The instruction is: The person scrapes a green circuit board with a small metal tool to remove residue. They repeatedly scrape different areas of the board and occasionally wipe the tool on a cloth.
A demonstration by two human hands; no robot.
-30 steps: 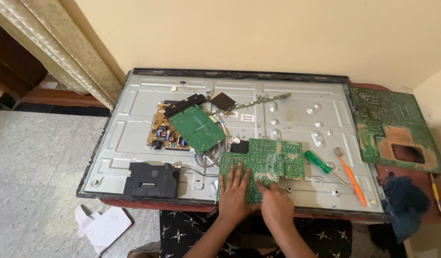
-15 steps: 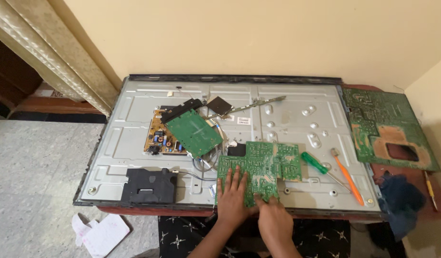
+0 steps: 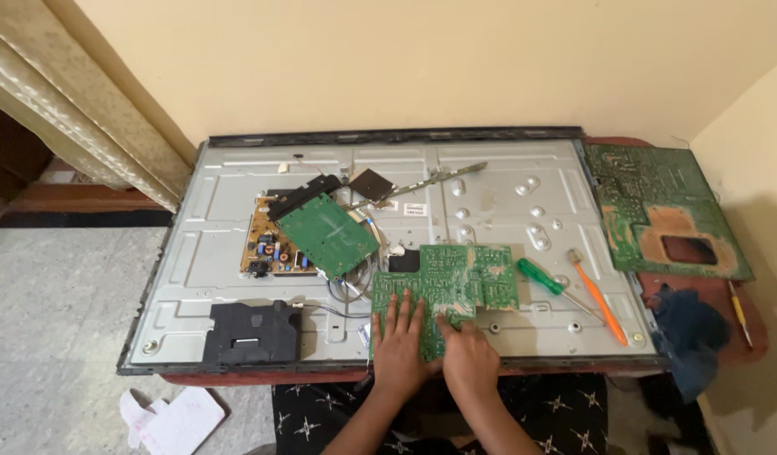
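Left hand: the left hand [image 3: 398, 347] is lying flat, palm down, on the near left part of the green circuit board [image 3: 450, 286], its fingers spread wide and pointing away from the person; it is gripping nothing.
Right hand: the right hand [image 3: 470, 358] is resting just beside the left one at the board's near edge, its fingers curled and pressing down on the board; whether they are pinching anything small, I cannot tell.
Circuit board: it is lying face up on the near middle of the grey metal back panel [image 3: 220, 253], close to the near edge, with both hands touching it.
Panel: it is lying flat and covering most of a reddish table [image 3: 746, 350], set against a yellow wall.
Left of the board: a second green board [image 3: 327, 233] is sitting tilted over a brown board [image 3: 264, 244], with loose wires [image 3: 346, 291] trailing between them and the held board; a black plastic block [image 3: 253, 331] is lying near the panel's near edge.
Right of the board: a green-handled screwdriver [image 3: 541, 276] is lying just beside it, and an orange-handled screwdriver [image 3: 601, 302] is lying a little farther right.
Far right: a large green board [image 3: 649, 190] with a cut-out is resting beyond the panel's edge, and a dark blue cloth [image 3: 687, 333] is lying near it.
Floor: crumpled white paper [image 3: 173, 417] is lying below the table.
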